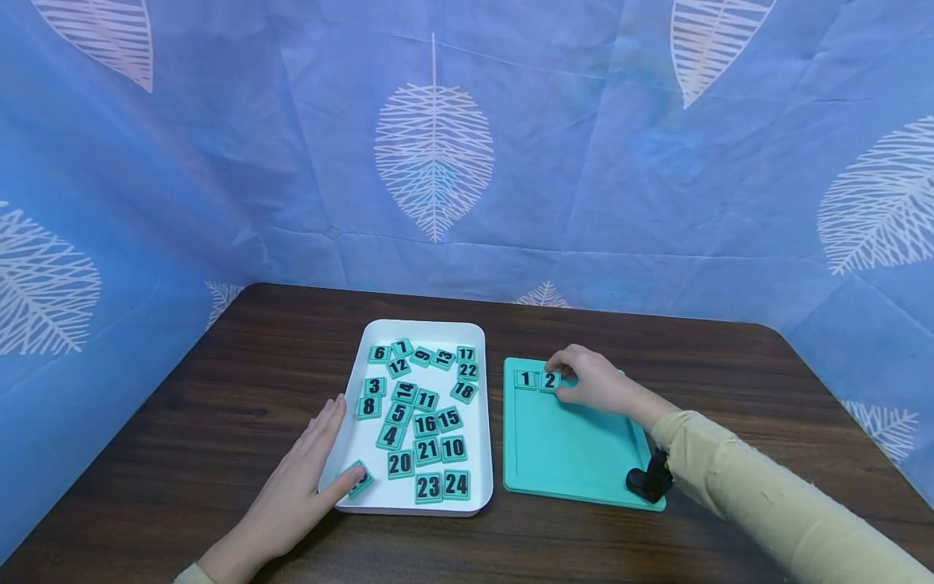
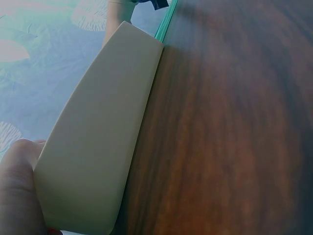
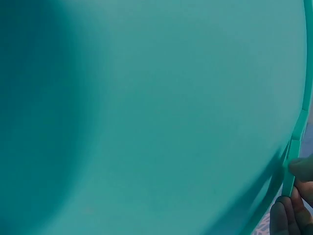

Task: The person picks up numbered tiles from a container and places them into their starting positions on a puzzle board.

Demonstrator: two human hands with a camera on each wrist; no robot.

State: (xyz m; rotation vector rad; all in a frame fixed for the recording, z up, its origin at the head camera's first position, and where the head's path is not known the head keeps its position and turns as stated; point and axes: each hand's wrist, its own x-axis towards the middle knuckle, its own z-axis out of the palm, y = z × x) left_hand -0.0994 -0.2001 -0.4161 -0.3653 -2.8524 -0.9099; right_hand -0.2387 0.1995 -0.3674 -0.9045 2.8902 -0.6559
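Note:
At the upper edge of the green board (image 1: 576,454), my right hand (image 1: 594,381) pinches the number 2 tile (image 1: 550,381) between thumb and fingers. The number 1 tile (image 1: 525,380) lies just left of it in the board's top corner. In the right wrist view the pinched tile (image 3: 292,147) appears edge-on. My left hand (image 1: 299,474) lies along the left side of the white tray (image 1: 477,405), fingers straight. Its thumb reaches over the near left corner and covers part of a numbered tile (image 1: 362,485). The tray's side wall (image 2: 93,132) fills much of the left wrist view.
Several green number tiles, such as the 20 tile (image 1: 400,464) and the 24 tile (image 1: 456,484), lie scattered face up in the tray. A black device (image 1: 649,478) sits at my right wrist over the board. A blue leaf-patterned cloth (image 1: 525,186) hangs behind the dark wooden table (image 1: 292,341).

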